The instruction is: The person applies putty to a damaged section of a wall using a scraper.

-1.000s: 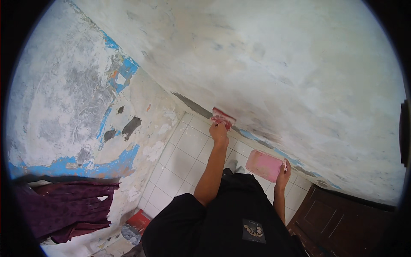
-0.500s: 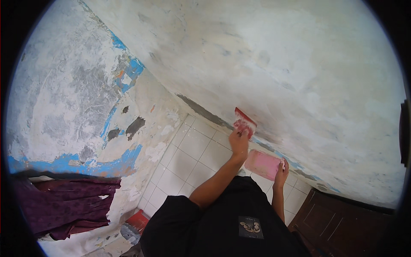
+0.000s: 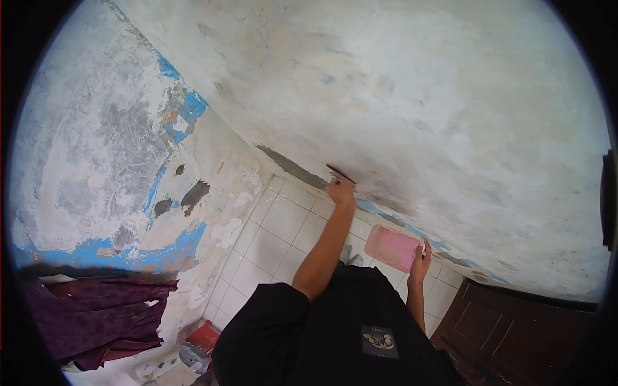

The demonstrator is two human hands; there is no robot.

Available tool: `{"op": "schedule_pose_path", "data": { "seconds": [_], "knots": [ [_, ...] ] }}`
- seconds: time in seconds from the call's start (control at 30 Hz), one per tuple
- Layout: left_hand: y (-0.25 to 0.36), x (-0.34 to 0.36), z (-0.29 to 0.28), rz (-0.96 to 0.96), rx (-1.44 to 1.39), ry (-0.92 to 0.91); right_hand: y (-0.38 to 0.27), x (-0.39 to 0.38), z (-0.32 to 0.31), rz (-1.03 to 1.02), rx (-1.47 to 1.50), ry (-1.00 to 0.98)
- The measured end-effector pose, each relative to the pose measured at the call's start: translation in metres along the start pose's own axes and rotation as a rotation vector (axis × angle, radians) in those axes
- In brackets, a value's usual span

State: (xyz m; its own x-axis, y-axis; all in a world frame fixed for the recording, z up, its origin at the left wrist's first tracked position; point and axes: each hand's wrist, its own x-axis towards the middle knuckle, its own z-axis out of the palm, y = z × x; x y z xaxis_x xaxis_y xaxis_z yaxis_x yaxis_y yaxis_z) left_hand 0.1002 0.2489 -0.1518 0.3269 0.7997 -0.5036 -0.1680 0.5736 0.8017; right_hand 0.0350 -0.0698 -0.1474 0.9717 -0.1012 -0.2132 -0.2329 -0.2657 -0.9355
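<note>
Pressing a thin flat scraper blade against the low edge of the whitish plastered wall, the left hand is gripping its handle. The right hand is holding a pink flat plastic board beside the wall. Smoothing seems in progress; the next stroke needs even pressure.

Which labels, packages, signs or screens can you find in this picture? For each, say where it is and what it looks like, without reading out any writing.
Patch: on the person's black clothing, low in the middle of the picture; small dark rectangle with a pale design.
Package: on the floor at the foot of the left wall, bottom left of centre; red, boxy, partly hidden; its kind is unclear.
No signs or screens show.
</note>
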Motion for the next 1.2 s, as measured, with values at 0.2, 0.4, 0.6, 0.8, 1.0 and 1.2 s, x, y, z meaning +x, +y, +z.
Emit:
{"op": "schedule_pose_path", "data": {
  "seconds": [0.2,0.4,0.6,0.8,1.0,1.2],
  "knots": [
    [0.028,-0.104,0.013,0.165,0.009,-0.101,-0.003,0.008,-0.007,-0.002,-0.001,-0.005],
    [0.022,-0.063,0.032,0.031,-0.038,-0.097,-0.021,0.012,0.016,-0.043,-0.014,-0.075],
    [0.047,-0.155,0.022,-0.011,-0.104,-0.177,0.004,0.017,0.000,-0.027,-0.024,-0.027],
    [-0.008,-0.065,-0.006,-0.156,-0.156,-0.063,-0.010,0.010,-0.012,-0.005,-0.007,-0.024],
    [0.048,-0.092,0.024,-0.245,-0.222,-0.288,0.019,0.005,-0.026,0.018,0.028,-0.021],
    [0.092,-0.096,-0.091,0.013,-0.049,-0.196,0.007,-0.008,-0.014,0.072,0.068,-0.075]
  ]
}}
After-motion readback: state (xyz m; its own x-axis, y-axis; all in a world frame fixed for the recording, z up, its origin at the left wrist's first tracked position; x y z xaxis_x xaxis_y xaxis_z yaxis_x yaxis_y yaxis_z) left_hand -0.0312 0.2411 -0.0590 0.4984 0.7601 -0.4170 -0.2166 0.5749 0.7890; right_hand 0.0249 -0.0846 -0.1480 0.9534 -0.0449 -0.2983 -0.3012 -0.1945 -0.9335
